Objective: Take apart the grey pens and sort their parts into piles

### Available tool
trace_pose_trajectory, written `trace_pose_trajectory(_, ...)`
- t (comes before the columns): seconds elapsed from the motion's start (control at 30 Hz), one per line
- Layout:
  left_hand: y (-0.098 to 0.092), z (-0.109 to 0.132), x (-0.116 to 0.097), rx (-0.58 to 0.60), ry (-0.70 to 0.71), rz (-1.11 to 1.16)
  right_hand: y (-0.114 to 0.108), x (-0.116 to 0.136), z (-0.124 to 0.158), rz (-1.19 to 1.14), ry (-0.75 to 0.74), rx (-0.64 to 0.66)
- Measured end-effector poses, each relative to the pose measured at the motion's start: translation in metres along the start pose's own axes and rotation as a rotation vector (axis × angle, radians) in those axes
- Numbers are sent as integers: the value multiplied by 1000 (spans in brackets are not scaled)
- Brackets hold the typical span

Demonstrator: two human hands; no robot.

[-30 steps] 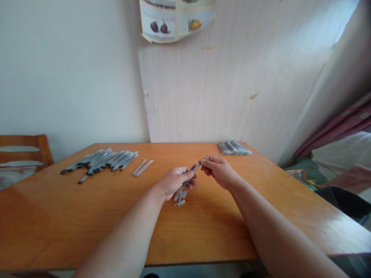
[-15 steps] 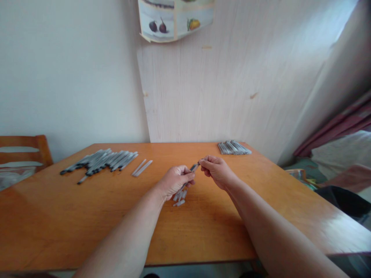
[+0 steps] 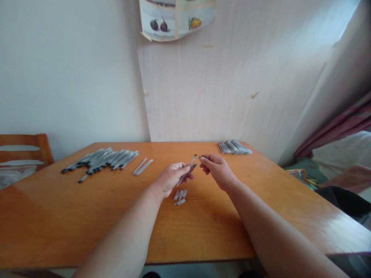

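My left hand (image 3: 171, 177) is closed around a thin grey pen (image 3: 189, 168) that points up and to the right, with a second dark-tipped piece beside it. My right hand (image 3: 216, 168) hovers just right of the pen tip, its thumb and fingers pinched together; whether anything small is between them I cannot make out. Under my left hand, a few short grey caps (image 3: 180, 196) lie on the orange wooden table (image 3: 203, 231).
A spread pile of grey pens (image 3: 101, 161) lies at the table's far left, with two pale tubes (image 3: 142, 167) beside it. A neat bundle of grey sticks (image 3: 234, 147) sits at the far right corner. A wooden chair (image 3: 26, 148) stands left; bedding lies right.
My right hand has drawn slightly away from the pen tip. My left hand has lifted and tilted the pen more upright.
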State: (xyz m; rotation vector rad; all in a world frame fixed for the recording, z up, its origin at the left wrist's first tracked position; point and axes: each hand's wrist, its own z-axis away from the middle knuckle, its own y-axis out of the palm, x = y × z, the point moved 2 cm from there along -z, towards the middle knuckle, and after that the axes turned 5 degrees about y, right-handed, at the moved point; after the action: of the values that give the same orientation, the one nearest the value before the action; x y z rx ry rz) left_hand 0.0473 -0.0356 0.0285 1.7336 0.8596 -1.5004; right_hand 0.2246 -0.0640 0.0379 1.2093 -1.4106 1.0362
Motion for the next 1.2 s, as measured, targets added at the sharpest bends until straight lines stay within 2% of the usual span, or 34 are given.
trace_pose_trajectory(0.1,-9,-4,0,-141,37,40,6,1,6,188,-29,64)
trace_pose_trajectory(0.2,-16,-7,1,-256,61,55,18,2,16,407,-89,294)
trace_pose_trajectory(0.33,-22,-8,1,-329,98,94,32,-5,30,614,-149,521)
trace_pose_trajectory(0.57,-24,-7,-6,-425,92,163,45,-8,41,742,-156,702)
trace_pose_trajectory(0.9,-27,-10,-6,-438,115,226,47,-2,51,878,-205,715)
trace_pose_trajectory(1.2,-28,-11,-6,-433,141,266,48,5,50,853,-239,721)
